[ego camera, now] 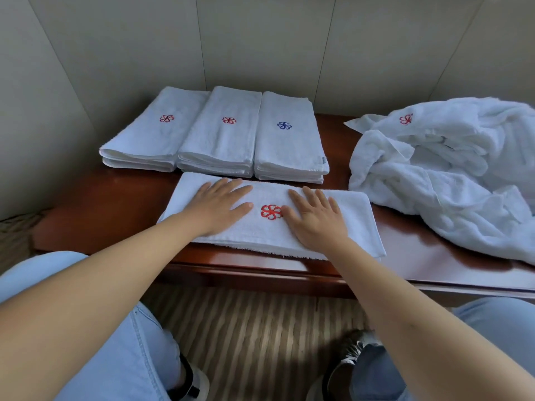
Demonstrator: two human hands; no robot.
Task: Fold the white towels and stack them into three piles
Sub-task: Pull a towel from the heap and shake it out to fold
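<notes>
A folded white towel (356, 221) with a red flower emblem lies at the front edge of the dark wooden table (115, 204). My left hand (217, 205) and my right hand (315, 218) press flat on it, fingers straight, one on each side of the emblem. Behind it, three piles of folded towels stand side by side: the left pile (150, 134) and the middle pile (223, 140) show red emblems, the right pile (286, 143) a blue one. A heap of unfolded white towels (448, 175) lies on the right of the table.
Beige panelled walls (260, 47) close in behind and to the left of the table. Striped carpet (252, 342) runs under the table's front edge. My knees in light blue jeans (110, 357) and my shoes are at the bottom of the view.
</notes>
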